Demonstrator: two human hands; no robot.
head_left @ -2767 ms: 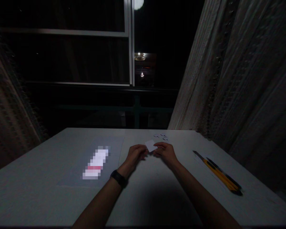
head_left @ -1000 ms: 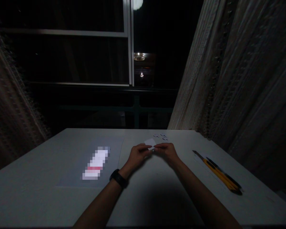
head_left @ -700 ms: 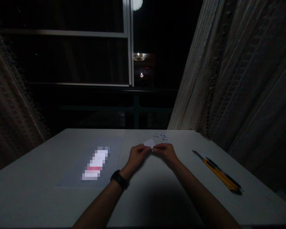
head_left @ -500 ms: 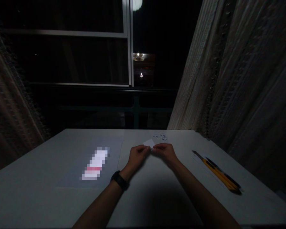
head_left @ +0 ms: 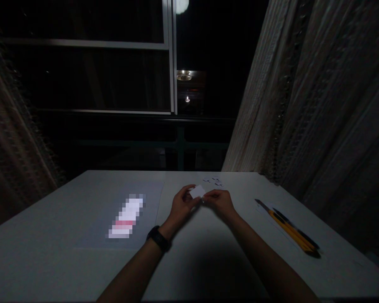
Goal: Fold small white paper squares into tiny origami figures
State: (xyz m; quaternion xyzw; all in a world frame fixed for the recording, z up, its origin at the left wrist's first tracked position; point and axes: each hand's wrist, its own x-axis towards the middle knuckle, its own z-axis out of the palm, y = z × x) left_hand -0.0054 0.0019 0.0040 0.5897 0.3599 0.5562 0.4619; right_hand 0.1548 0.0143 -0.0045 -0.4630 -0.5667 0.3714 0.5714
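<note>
A small white piece of paper (head_left: 197, 192) is held up between my two hands, over the middle of the table. My left hand (head_left: 182, 205), with a dark watch (head_left: 158, 239) on its wrist, grips the paper from the left, its fingers curled behind it. My right hand (head_left: 220, 201) pinches the lower right corner of the paper between thumb and fingers. Just beyond the hands lie several small paper pieces (head_left: 216, 180) with dark marks.
On the white table (head_left: 44, 248), a large pale sheet (head_left: 91, 235) lies at left under a bright blurred-out screen (head_left: 126, 216). To the right rest a yellow utility knife (head_left: 289, 229) and a dark pen (head_left: 298, 231) on a paper strip. Curtains (head_left: 252, 118) flank the window.
My left fingers have shifted and spread behind the paper, and the paper has turned and come slightly lower. My right hand stays almost in place.
</note>
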